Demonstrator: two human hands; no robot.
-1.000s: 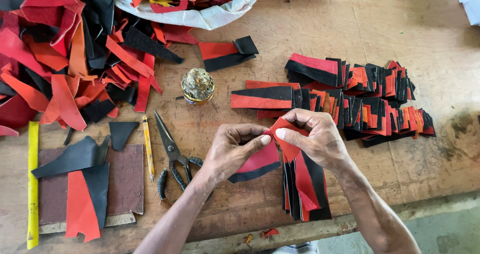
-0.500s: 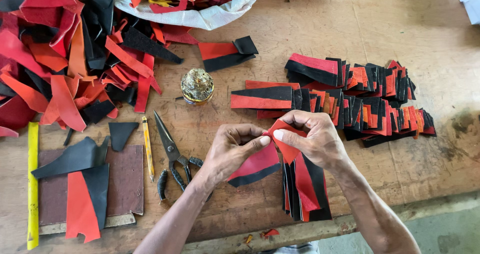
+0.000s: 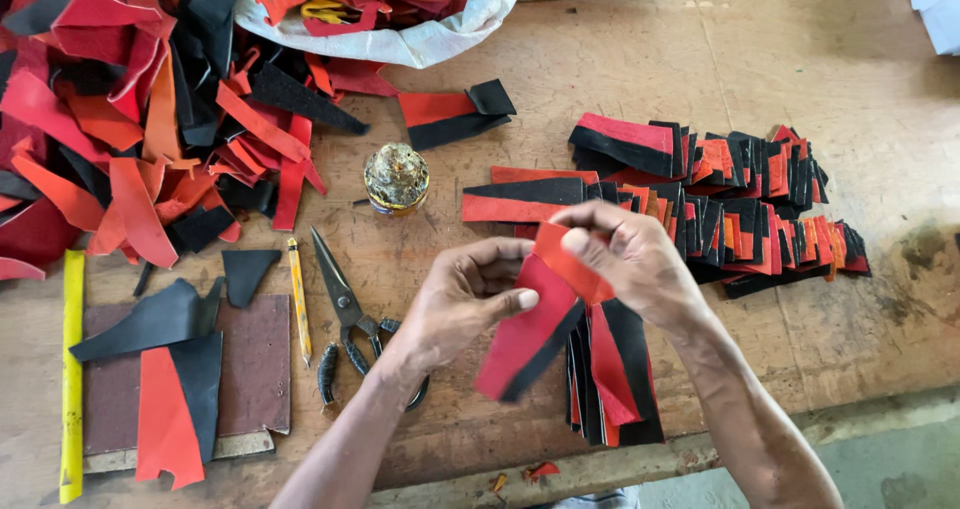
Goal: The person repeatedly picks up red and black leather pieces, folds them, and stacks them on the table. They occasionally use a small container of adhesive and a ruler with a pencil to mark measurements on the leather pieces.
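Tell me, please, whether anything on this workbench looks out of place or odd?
Mostly orderly. Small red scraps lie at the bench's front edge, close to falling. The bench is stained dark at right. Both hands hold a red-and-black piece.

Bare wood (image 3: 640, 79) open along the bench's far edge and right corner. Scrap heap (image 3: 130, 119) fills the far left corner, cut stacks (image 3: 720, 184) crowd right of centre. Scissors (image 3: 350, 319), tin (image 3: 396, 179), pencil (image 3: 298, 299), board (image 3: 250, 369) clutter the near left edge.
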